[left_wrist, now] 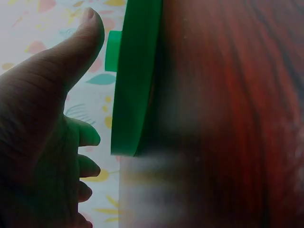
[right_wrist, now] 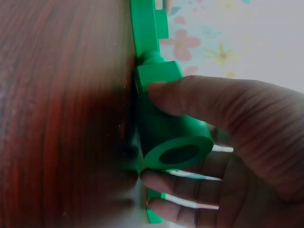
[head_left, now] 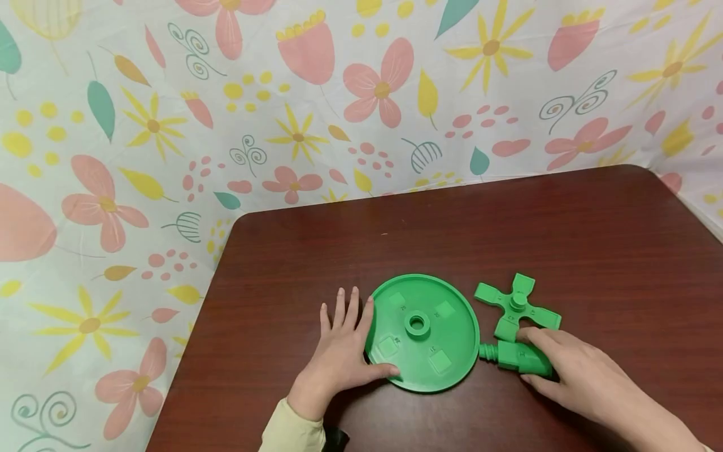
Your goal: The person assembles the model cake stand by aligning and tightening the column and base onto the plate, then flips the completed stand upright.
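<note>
A round green plastic disc [head_left: 460, 333] with a raised rim and a central ring hole lies on the table. My left hand [head_left: 344, 355] is at its left edge, fingers spread, the thumb over the near rim. In the left wrist view the disc [left_wrist: 135, 85] appears edge-on beside the thumb. My right hand [head_left: 582, 370] grips a green threaded plug [head_left: 511, 356] between thumb and fingers, its screw end pointing at the disc's right rim. The right wrist view shows the plug's hollow round end [right_wrist: 178, 152]. Beyond it lies a green four-armed cross [head_left: 518, 302] with a central peg.
The dark brown wooden table [head_left: 316, 245] has rounded far corners. A white cloth [head_left: 339, 138] with a flower and leaf print hangs behind it and along its left side. A small black object [head_left: 336, 439] shows under the left wrist.
</note>
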`<state>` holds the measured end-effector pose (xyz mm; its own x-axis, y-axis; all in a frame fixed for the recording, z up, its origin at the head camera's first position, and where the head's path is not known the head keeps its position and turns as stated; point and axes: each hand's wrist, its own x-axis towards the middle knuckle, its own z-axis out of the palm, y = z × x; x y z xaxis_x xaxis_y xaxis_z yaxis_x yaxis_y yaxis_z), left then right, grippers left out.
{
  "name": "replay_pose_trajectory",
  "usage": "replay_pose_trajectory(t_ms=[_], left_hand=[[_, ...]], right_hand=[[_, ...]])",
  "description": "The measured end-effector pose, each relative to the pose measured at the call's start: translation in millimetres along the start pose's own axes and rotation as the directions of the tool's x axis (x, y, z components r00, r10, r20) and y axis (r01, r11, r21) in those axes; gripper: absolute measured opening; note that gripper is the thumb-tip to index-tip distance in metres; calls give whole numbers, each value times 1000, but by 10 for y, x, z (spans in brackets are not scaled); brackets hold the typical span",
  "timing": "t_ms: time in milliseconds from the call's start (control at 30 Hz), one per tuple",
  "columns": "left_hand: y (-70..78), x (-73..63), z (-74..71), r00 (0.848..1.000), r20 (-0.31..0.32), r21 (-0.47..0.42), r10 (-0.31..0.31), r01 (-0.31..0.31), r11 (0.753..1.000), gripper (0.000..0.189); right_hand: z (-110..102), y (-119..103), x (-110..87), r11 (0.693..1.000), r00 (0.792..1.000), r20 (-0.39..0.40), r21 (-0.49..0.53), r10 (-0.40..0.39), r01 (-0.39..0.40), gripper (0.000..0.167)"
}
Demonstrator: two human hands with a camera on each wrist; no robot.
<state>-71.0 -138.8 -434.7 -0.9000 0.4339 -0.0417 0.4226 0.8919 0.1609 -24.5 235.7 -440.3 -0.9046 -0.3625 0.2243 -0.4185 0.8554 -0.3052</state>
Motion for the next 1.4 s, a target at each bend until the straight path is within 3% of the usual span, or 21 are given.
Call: replay_pose_trajectory(t_ms=[233, 400, 567, 833, 1100, 1300, 1400], left_hand=[[33, 24, 24, 999, 52, 16, -1, 0, 1000, 126], [43, 40, 31, 996, 84, 8, -7, 6, 1000, 127], [34, 39, 29, 995, 98, 12, -9, 8, 1000, 130], [44, 57, 27, 993, 115, -1, -14, 14, 1000, 132], [51, 64, 7, 989, 143, -26, -38, 42, 999, 132], [48, 71, 15, 989, 141, -39, -37, 43, 998, 133], [44, 69, 21, 989, 141, -45, -39, 45, 998, 133]], right_hand=[[-52, 50, -15, 998, 999, -54, 63, -3, 7, 58], [-167, 45, 33, 987, 994, -104, 163, 12, 5, 59], [-237, -55, 198, 963, 989, -149, 266, -3, 43, 61], [-207, -259, 544, 907, 990, -118, 402, -83, 124, 55], [-109, -480, 834, 892, 984, -49, 415, -174, 178, 49], [-69, -592, 955, 937, 982, -32, 296, -184, 186, 49], [-59, -632, 1008, 943, 979, -33, 265, -200, 202, 49]])
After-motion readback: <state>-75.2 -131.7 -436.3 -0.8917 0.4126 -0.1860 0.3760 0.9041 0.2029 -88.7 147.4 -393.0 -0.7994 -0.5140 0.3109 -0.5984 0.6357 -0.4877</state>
